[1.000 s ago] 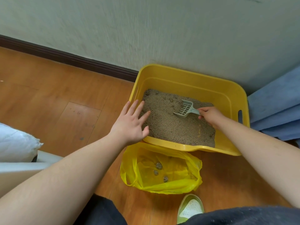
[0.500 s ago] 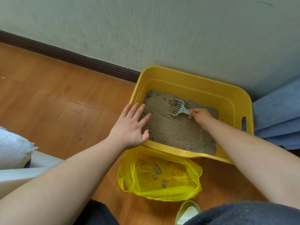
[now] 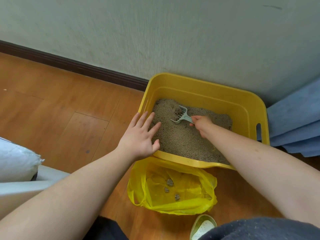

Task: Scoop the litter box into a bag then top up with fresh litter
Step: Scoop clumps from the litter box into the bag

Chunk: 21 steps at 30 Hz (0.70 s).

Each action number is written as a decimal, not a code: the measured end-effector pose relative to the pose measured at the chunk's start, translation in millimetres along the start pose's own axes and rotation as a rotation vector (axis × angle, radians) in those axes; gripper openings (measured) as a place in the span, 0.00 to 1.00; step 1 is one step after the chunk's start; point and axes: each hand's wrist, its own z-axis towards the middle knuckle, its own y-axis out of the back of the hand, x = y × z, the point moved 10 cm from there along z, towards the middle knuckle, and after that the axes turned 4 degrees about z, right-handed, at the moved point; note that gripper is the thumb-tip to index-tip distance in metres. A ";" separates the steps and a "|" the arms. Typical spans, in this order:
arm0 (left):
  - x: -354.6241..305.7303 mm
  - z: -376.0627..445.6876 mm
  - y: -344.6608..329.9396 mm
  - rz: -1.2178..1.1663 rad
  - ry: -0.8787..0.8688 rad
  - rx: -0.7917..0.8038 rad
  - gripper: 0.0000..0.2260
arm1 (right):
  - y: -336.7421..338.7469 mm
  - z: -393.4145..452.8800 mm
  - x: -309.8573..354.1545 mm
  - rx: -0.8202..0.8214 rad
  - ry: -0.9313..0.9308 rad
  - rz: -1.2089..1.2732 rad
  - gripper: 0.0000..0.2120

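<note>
warm orange wooden floor (image 3: 57, 104) meets a pale green wall above a dark skirting board. against the wall sits the square yellow plastic litter box (image 3: 204, 94), smooth-walled with slot handles, its bed of fine tan granular litter (image 3: 183, 139) loose and grainy. just in front of its near rim, on the floor, the thin crinkled yellow plastic bag (image 3: 173, 187) lies open with a few grey clumps inside. the left hand (image 3: 140, 137) lies spread flat, fingers wide, on the box's near-left corner, holding nothing. the right hand (image 3: 200, 122) is closed around the handle of the small pale slotted plastic scoop (image 3: 181, 115), whose long axis runs from that hand away to the far left; a dark clump (image 3: 178, 111) rests in its head. the bag lies toward the person, so the carry is likely back over the near rim.
</note>
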 end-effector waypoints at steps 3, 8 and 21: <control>1.1 0.0 -1.6 -0.013 -0.001 -0.015 0.33 | -5.8 3.2 -7.2 0.037 -0.035 0.036 0.15; 1.4 -0.2 -1.5 -0.025 -0.001 -0.015 0.34 | -15.3 0.4 -18.6 0.119 -0.044 0.075 0.15; 1.4 0.0 -1.1 -0.017 0.003 -0.003 0.35 | 49.9 -27.0 -32.2 0.102 0.046 0.017 0.14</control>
